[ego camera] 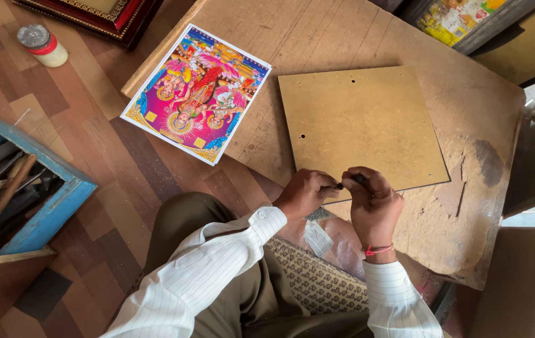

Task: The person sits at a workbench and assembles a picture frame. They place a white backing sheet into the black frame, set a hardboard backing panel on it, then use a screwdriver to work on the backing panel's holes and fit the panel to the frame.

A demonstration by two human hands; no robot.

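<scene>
big worn wooden work board (355, 37) fills the top and right, lying on a wood-pattern floor (92, 144). on it a flat brown backing board (361, 122), square-ish with a few small holes, reaches up and away from the fingertips; its near edge sits right under both hands. blue wooden tool box (61, 200) well off to the left of the fingers, with tools and a red-handled thing inside. colourful glossy print (197, 94) up-left of the fingers, half on the work board's edge, half over the floor. dark red picture frame corner (101, 15) far up-left, small white jar with red band (43, 45) beside it. left hand (303, 193) and right hand (372, 203) meet at the backing board's near edge, knuckles almost touching. fingers of both curled in tight, pinching a small dark object (348, 183) between them; too small to tell what it is. red thread band on the right wrist. clear plastic bag (336, 241) just below the fingers, on the lap.
</scene>
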